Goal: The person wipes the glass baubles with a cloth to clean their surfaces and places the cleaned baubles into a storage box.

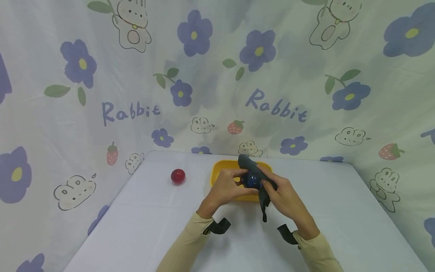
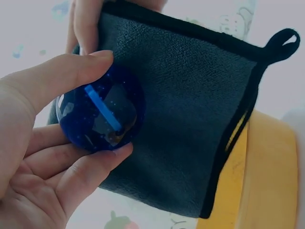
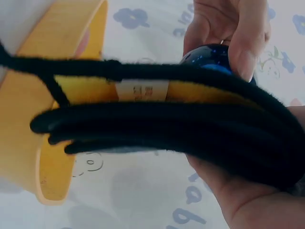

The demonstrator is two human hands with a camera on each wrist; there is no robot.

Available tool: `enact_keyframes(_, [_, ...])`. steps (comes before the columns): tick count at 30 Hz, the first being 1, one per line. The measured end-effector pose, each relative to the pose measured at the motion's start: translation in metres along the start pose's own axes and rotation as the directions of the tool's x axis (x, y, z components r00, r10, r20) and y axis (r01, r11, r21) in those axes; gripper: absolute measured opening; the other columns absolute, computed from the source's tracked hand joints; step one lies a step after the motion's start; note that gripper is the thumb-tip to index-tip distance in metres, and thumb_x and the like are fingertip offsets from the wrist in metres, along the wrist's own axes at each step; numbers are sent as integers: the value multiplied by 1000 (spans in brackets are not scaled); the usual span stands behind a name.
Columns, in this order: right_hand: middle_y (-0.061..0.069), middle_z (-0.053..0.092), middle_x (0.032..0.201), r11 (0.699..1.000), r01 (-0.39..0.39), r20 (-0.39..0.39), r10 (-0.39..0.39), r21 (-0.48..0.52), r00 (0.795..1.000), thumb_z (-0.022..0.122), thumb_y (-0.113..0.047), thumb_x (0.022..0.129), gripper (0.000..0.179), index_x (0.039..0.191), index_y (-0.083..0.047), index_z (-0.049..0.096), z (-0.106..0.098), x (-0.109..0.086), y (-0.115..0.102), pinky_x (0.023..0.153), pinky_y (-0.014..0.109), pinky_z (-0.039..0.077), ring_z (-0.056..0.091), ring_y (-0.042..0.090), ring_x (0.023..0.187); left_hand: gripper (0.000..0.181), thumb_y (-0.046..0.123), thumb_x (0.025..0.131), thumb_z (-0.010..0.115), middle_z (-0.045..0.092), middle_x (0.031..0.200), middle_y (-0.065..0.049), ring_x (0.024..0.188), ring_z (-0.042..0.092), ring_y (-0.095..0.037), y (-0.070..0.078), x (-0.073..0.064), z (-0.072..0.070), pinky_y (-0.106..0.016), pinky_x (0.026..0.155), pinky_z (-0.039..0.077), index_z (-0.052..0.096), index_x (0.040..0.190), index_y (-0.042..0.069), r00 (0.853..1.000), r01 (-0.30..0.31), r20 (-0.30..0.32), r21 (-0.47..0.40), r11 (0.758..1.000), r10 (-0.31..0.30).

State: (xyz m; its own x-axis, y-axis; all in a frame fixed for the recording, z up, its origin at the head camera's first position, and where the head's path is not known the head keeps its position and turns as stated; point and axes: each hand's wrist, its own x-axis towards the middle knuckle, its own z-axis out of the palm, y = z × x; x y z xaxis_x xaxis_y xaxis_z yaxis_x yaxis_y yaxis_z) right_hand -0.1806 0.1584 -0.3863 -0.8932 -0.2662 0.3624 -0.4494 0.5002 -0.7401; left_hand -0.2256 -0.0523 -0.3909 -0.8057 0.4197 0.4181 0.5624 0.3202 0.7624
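My left hand grips a glossy dark blue ball between thumb and fingers; a bright blue streak runs across its surface. In my right hand is a folded dark grey cloth with black edging and a hanging loop at one corner. The cloth lies right up against the far side of the ball in the left wrist view. A white printed tag shows between the cloth's folds in the right wrist view. Both hands are over a yellow container, which they partly hide.
A shiny red ball rests on the white table, left of the container. Behind the table hangs a white curtain printed with rabbits, flowers and strawberries.
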Motion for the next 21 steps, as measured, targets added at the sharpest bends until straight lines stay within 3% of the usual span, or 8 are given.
enact_keyframes(5, [25,61,144,998,-32,32,30,58,999,50,-11,108,45,154,-10,50,-2,2,8,90,39,63,69,35,120,61,24,73,95,78,112,-19,85,78,-25,0,-1,0,-22,68,63,73,123,-3,1000,-28,2,19,999,28])
enact_keyframes(9, [26,58,147,992,-34,57,28,120,998,48,-12,109,45,154,-6,48,-3,4,12,90,35,63,70,36,119,59,25,74,95,79,109,-16,78,74,-19,0,0,-1,-17,64,59,74,123,-1,999,-42,-6,36,998,42])
enact_keyframes(13, [28,55,149,986,-34,71,22,165,997,47,-11,109,46,155,-1,45,-4,5,12,91,32,63,72,36,117,58,24,74,95,79,113,-14,87,76,-16,-1,0,-2,-18,69,61,74,124,2,999,-34,-26,-3,999,34])
enact_keyframes(21, [23,50,155,989,-29,41,23,144,999,49,-15,109,49,156,-1,42,-2,4,9,104,44,56,62,36,131,57,21,76,93,77,122,-13,110,75,-27,-5,0,-2,-24,82,64,73,127,5,998,23,-56,-135,991,-31])
